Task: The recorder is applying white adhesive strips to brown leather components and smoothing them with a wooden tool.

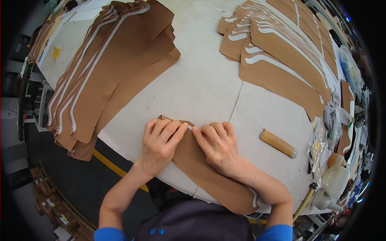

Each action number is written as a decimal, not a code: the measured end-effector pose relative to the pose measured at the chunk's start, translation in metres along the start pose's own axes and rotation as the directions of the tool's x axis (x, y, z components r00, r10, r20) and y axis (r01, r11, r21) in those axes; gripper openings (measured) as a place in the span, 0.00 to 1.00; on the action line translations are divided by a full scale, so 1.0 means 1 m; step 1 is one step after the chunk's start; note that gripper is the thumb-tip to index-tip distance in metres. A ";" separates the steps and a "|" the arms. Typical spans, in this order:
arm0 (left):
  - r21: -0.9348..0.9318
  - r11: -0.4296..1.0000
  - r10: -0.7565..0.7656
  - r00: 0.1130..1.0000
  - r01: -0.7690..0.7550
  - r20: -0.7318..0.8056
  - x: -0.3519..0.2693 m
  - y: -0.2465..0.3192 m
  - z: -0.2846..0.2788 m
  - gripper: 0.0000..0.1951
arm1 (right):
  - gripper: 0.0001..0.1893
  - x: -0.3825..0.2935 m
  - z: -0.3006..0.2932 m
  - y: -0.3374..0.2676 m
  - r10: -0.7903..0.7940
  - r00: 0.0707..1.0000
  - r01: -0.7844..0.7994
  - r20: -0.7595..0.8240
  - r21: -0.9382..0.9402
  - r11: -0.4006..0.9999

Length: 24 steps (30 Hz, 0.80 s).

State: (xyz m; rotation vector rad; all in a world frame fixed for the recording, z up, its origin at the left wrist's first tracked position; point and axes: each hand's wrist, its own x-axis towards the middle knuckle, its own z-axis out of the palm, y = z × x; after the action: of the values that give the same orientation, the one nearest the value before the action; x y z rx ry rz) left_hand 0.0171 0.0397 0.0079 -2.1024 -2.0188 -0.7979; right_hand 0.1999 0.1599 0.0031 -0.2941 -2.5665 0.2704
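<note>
A long brown leather-like panel [208, 174] lies slantwise before me, its lower end reaching past the near table edge. My left hand [161, 143] pinches the panel's far edge with thumb and fingers. Close beside it, my right hand [218, 147] grips the same edge, the two thumbs almost meeting. Between them shows a bit of white strip [190, 127] along the folded edge. More of the white strip appears at the panel's lower right end, partly behind my right forearm. The fingers hide most of the far edge.
Overlapping brown panels with white-lined notched edges form a pile [120, 69] at left, overhanging the table [205, 87]. Another fanned pile [280, 69] lies at back right. A tan hand tool [279, 143] with a metal end rests right of my hand, near a plastic bottle [334, 177] and clear bags [319, 147].
</note>
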 end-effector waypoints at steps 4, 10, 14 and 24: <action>0.037 0.999 0.007 1.000 -0.008 0.016 -0.001 0.001 0.000 0.19 | 0.22 0.000 0.002 0.002 0.018 1.000 -0.018 -0.004 0.039 0.999; 0.080 0.997 0.010 1.000 -0.011 0.014 -0.002 0.005 -0.001 0.19 | 0.08 0.020 0.004 0.018 0.321 0.947 -0.306 0.033 0.402 0.863; 0.068 0.998 0.005 1.000 -0.005 0.004 -0.005 0.005 0.001 0.19 | 0.03 0.035 0.011 0.024 0.343 0.936 -0.347 0.082 0.388 0.854; 0.061 0.998 -0.003 1.000 0.005 -0.021 -0.008 0.004 0.003 0.19 | 0.08 0.047 0.020 0.018 0.382 0.916 -0.400 0.122 0.334 0.854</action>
State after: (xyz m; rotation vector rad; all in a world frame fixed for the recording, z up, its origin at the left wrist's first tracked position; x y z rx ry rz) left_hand 0.0218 0.0333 0.0028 -2.0491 -2.0109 -0.7455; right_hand 0.1524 0.1870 0.0047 -0.6798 -2.4241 0.8897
